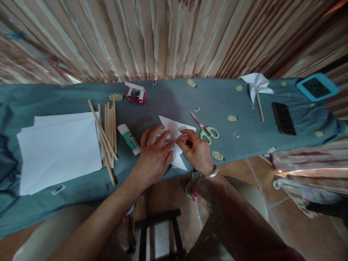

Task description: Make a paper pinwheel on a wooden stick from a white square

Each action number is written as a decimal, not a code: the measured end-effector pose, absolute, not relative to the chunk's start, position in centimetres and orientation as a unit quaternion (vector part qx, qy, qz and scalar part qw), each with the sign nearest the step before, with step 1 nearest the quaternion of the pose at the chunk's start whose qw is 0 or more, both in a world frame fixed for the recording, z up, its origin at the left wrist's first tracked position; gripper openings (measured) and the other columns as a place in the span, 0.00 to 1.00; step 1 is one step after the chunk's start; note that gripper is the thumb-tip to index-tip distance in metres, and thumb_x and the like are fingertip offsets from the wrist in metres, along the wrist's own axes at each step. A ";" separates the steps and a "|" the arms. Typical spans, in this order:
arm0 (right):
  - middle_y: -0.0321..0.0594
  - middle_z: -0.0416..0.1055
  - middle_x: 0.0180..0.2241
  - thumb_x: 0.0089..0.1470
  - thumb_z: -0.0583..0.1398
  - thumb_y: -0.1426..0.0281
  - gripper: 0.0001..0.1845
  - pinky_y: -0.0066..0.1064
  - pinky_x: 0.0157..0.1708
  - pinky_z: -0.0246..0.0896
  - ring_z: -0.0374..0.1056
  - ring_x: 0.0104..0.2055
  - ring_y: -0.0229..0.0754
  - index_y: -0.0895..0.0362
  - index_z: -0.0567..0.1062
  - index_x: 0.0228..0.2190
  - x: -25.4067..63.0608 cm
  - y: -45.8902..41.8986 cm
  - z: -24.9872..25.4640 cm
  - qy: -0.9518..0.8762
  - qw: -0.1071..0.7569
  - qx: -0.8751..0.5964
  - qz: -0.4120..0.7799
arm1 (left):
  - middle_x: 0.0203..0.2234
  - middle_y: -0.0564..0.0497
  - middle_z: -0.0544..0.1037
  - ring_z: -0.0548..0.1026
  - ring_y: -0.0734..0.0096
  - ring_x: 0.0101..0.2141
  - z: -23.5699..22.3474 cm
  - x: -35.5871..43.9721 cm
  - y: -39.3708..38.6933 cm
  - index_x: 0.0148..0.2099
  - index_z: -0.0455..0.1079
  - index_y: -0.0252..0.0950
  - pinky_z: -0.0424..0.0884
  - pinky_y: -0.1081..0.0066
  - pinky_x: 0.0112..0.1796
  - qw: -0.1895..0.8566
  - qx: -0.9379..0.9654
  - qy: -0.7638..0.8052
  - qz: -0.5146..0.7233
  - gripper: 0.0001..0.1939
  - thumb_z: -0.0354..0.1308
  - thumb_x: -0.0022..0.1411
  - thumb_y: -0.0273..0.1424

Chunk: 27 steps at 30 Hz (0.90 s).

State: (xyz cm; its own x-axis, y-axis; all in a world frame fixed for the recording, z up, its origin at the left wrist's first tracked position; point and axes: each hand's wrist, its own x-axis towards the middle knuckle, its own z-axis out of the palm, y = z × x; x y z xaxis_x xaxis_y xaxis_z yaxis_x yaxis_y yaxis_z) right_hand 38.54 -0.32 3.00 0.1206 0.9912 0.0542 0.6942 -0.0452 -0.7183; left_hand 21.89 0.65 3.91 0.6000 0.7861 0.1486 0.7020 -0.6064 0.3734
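Observation:
A cut white paper square (pixel 175 130) lies on the teal cloth-covered table (pixel 168 98), partly folded toward its middle. My left hand (pixel 156 156) lies flat on the paper's left side, fingers spread and pressing it down. My right hand (pixel 196 148) pinches a folded paper tip near the centre, fingers curled together. A bracelet circles my right wrist. Much of the paper is hidden under both hands.
Green-handled scissors (pixel 205 129) lie right of the paper, a glue stick (pixel 129 139) to its left. Several wooden sticks (pixel 107 132), a white paper stack (pixel 58 148) and a red pin box (pixel 136 93) sit left. A finished pinwheel (pixel 257 87), a phone (pixel 283 117) and a blue-cased tablet (pixel 317 87) lie right.

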 end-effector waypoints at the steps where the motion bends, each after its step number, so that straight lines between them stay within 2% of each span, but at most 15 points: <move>1: 0.35 0.78 0.29 0.53 0.61 0.70 0.16 0.29 0.34 0.66 0.74 0.31 0.39 0.58 0.72 0.45 38.5 -0.3 3.0 -0.619 0.309 -0.681 0.240 | 0.58 0.40 0.68 0.55 0.46 0.63 3.9 21.9 0.7 0.51 0.72 0.35 0.50 0.39 0.59 0.138 0.884 0.421 0.151 0.16 0.48 0.65 0.29; 18: 0.36 0.78 0.30 0.56 0.58 0.69 0.15 0.31 0.36 0.68 0.75 0.32 0.40 0.57 0.71 0.46 38.4 -0.6 2.8 -0.631 0.306 -0.677 0.223 | 0.57 0.39 0.69 0.56 0.44 0.63 3.6 22.1 0.6 0.50 0.72 0.35 0.50 0.36 0.58 0.140 0.886 0.415 0.151 0.15 0.49 0.65 0.29; 23: 0.39 0.78 0.34 0.58 0.57 0.69 0.15 0.32 0.38 0.68 0.75 0.35 0.41 0.58 0.71 0.47 38.4 -0.8 2.5 -0.649 0.298 -0.669 0.208 | 0.57 0.40 0.69 0.56 0.45 0.63 3.6 22.3 0.6 0.49 0.72 0.34 0.50 0.37 0.59 0.130 0.888 0.416 0.147 0.15 0.48 0.65 0.30; 27: 0.43 0.77 0.36 0.61 0.54 0.68 0.14 0.36 0.42 0.68 0.73 0.39 0.44 0.58 0.72 0.47 38.6 -1.2 2.5 -0.706 0.275 -0.635 0.151 | 0.57 0.41 0.70 0.56 0.47 0.63 3.7 22.4 0.6 0.48 0.73 0.36 0.50 0.37 0.59 0.126 0.889 0.418 0.142 0.14 0.48 0.65 0.30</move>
State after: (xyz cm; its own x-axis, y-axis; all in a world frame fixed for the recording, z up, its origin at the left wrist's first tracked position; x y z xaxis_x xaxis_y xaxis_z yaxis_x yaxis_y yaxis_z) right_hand 38.60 -1.24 2.48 -0.0424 0.9794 0.1974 0.8133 0.1486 -0.5625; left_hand 22.43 0.60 3.73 0.6108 0.7778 0.1480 0.7063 -0.6197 0.3421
